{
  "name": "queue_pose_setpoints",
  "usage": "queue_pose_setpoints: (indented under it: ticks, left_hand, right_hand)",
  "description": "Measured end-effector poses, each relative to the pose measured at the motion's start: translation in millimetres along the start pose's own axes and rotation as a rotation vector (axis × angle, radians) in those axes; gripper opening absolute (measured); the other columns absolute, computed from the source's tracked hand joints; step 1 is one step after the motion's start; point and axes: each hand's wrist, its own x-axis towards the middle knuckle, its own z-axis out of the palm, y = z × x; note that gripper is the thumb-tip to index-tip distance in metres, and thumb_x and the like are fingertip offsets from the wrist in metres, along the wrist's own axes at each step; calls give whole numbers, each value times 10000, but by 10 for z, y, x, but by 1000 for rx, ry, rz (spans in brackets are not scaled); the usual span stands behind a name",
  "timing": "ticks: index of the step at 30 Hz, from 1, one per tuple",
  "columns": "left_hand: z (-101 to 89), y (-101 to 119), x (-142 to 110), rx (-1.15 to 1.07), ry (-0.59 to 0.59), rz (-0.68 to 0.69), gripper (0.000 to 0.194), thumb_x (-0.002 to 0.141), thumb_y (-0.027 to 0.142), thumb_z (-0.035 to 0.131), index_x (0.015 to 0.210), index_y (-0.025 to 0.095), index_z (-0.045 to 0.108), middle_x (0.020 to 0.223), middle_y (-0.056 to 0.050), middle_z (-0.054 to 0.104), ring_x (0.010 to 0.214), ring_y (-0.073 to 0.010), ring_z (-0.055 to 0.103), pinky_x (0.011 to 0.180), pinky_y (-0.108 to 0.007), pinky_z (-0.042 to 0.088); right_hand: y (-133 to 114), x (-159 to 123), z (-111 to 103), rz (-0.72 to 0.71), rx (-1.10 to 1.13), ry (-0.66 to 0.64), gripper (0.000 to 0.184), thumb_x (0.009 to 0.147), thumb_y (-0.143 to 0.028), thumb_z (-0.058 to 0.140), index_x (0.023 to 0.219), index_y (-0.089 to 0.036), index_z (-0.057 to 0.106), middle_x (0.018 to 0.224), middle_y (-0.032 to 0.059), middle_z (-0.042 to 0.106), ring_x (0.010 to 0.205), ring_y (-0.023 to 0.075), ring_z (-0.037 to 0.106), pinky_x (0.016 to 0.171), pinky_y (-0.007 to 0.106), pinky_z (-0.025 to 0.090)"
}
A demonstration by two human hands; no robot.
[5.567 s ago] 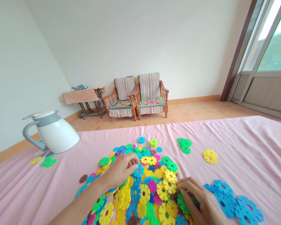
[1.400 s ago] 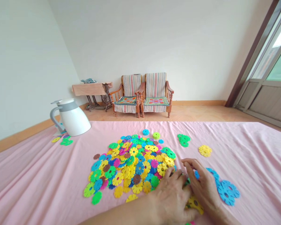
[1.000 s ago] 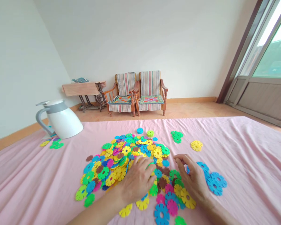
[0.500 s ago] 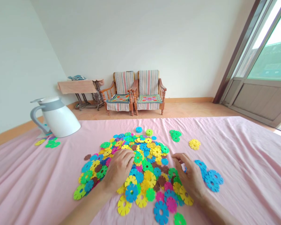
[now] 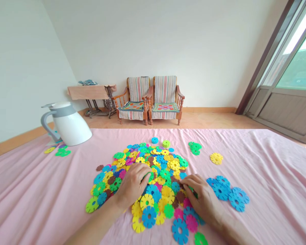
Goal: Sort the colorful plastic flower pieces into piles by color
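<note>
A heap of flat, flower-shaped plastic discs (image 5: pixel 153 172) in yellow, blue, green, pink and brown lies on the pink cloth (image 5: pixel 270 163). My left hand (image 5: pixel 132 185) rests palm down on the heap's middle, its fingers curled round a green disc. My right hand (image 5: pixel 201 197) lies at the heap's right edge, its fingertips pinched on a green disc (image 5: pixel 192 190). Just right of that hand sits a separate group of blue discs (image 5: pixel 226 192).
A white jug with a grey handle (image 5: pixel 67 124) stands at the back left, a few loose discs (image 5: pixel 57 151) beside it. A small green pile (image 5: pixel 195 148) and a yellow pile (image 5: pixel 216 158) lie behind the heap. Two striped wooden chairs (image 5: pixel 153 98) stand by the wall.
My right hand has slid left and toward me from beside the blue discs, closing on a green disc. My left hand has stayed on the heap, its fingers curling in.
</note>
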Motion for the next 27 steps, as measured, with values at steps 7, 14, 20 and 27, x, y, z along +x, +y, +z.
queue_pose_setpoints:
  ticks: [7,14,20,27]
  left_hand:
    - [16,46,-14,-13,-45,65,136,929,210,489,971,220,617,957,-33,627,942,-185,565,869,-354,450]
    - [26,32,-3,-23,-36,58,152,924,182,491,1020,219,602,987,-38,621,955,-189,559,860,-352,454]
    - [25,27,-24,-28,-34,52,152,924,176,485,1010,218,603,978,-38,612,945,-189,555,851,-354,457]
    - [19,39,-17,-27,-43,29,163,918,171,485,1014,224,604,980,-38,609,941,-191,555,847,-357,463]
  right_hand:
    - [-50,59,-44,29,94,25,222,936,-252,431,936,-227,651,921,65,664,873,199,612,770,334,490]
    - [396,401,23,53,-160,95,290,856,-164,457,1102,-163,612,1069,108,648,996,248,574,857,388,458]
    - [595,519,115,83,-243,66,285,835,-173,477,1054,-171,659,1008,82,680,943,223,594,841,324,445]
    - [701,722,-150,273,-347,143,301,868,-192,389,713,-192,647,713,63,628,720,207,585,614,276,369]
